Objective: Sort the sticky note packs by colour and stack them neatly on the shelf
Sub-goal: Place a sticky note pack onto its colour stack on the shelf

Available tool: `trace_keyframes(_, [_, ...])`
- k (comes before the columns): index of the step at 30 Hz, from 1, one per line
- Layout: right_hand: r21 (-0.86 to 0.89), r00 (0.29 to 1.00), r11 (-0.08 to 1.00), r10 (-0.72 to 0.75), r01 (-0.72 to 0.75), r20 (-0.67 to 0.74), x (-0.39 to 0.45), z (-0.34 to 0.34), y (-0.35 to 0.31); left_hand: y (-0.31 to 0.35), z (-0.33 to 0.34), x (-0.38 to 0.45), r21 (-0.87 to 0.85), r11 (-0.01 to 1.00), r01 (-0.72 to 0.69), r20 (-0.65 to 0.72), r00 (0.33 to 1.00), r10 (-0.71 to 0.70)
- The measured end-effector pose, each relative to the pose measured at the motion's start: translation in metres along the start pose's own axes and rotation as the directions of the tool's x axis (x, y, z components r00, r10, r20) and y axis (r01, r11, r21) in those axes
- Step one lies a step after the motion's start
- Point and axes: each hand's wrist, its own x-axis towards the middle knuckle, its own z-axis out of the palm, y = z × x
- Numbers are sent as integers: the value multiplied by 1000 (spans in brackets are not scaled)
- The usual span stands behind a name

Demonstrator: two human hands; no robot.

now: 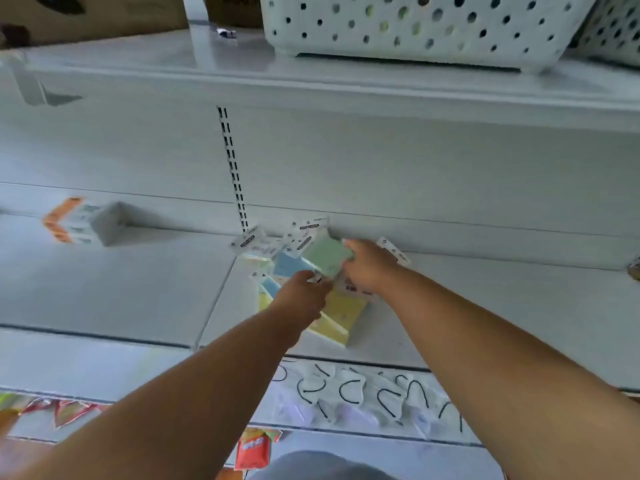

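The green pack (325, 255) sits between the two hands, raised at a tilt above the rest of the pile; the right hand (367, 268) grips its far right edge with fingers curled onto it, and the left hand (304, 292) pinches its near lower corner, so both hands are closed on the same pack. Just under and to the left of the left hand lie the blue packs (287, 265), overlapping one another; below the right wrist and running toward the person are the yellow packs (341, 311), fanned out crookedly rather than squared up; white header cards (304, 233) stick out past the fingertips toward the back panel. All of this rests on the shelf (138, 289), in its right-hand bay.

The sorting looks barely begun, since the colours lie mixed in one heap. The main risk is the heap itself; the packs look slick in their wrappers and lean on each other, so lifting the green one could drag a blue neighbour along or let the yellow fan slide toward the front lip and off. A two-handed hold on one small pack also leaves nothing free to steady the others.

Well off to the left of the left hand stands a small box (93, 225), clear of the work.
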Motion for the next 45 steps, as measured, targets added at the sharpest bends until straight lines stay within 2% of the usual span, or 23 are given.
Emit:
trace_keyframes(2, [-44, 999, 999, 32, -32, -1, 10, 0, -2, 5, -1, 8, -23, 999, 29, 24, 999, -28])
trace_keyframes(5, [-3, 994, 994, 113, -113, -10, 11, 0, -1, 15, 2, 16, -113, 989, 96, 39, 995, -93])
trace_keyframes(7, [58, 989, 987, 150, -149, -15, 11, 2, 3, 13, 3, 22, -132, 989, 69, -87, 993, -81])
trace_keyframes(9, [237, 981, 956, 189, -176, -35, 10, 2, 12, 6, 2, 27, -13, 1000, -11, -200, 980, 9])
trace_keyframes(11, [511, 964, 826, 267, -238, 18, 4, -2, 21, 1, 5, 27, 62, 996, -63, -220, 973, 75])
trace_keyframes(13, [675, 948, 680, 301, -287, 99, -5, -6, 30, 2, 13, 26, 58, 993, -106, -229, 966, 117])
trace_keyframes(15, [758, 940, 575, 307, -308, 150, -11, -8, 39, 5, 22, 27, 29, 992, -123, -263, 956, 127])
trace_keyframes(18, [817, 937, 501, 324, -287, 130, -17, -9, 48, 10, 39, 30, 11, 993, -115, -320, 941, 112])
trace_keyframes(21, [814, 939, 535, 342, -224, 33, -28, -20, 70, 20, 65, 22, 55, 986, -156, -338, 926, 166])
trace_keyframes(26, [810, 891, 566, 433, -153, -134, -64, -64, 151, 27, 153, -5, 59, 972, -226, -147, 961, 233])
trace_keyframes(29, [742, 870, 654, 442, -146, -218, -91, -99, 214, 24, 223, -18, 100, 968, -231, -59, 970, 237])
trace_keyframes(34, [584, 852, 776, 455, -237, -259, -131, -158, 321, 32, 341, -40, 196, 958, -208, 120, 975, 188])
trace_keyframes(37, [512, 835, 812, 469, -280, -286, -139, -189, 368, 49, 398, -48, 213, 947, -239, 182, 962, 202])
trace_keyframes(43, [526, 853, 790, 479, -315, -209, -127, -217, 422, 66, 447, -28, 278, 929, -245, 154, 966, 209])
trace_keyframes(45, [587, 825, 737, 530, -335, -196, -122, -221, 438, 72, 461, -16, 345, 895, -282, 178, 956, 233])
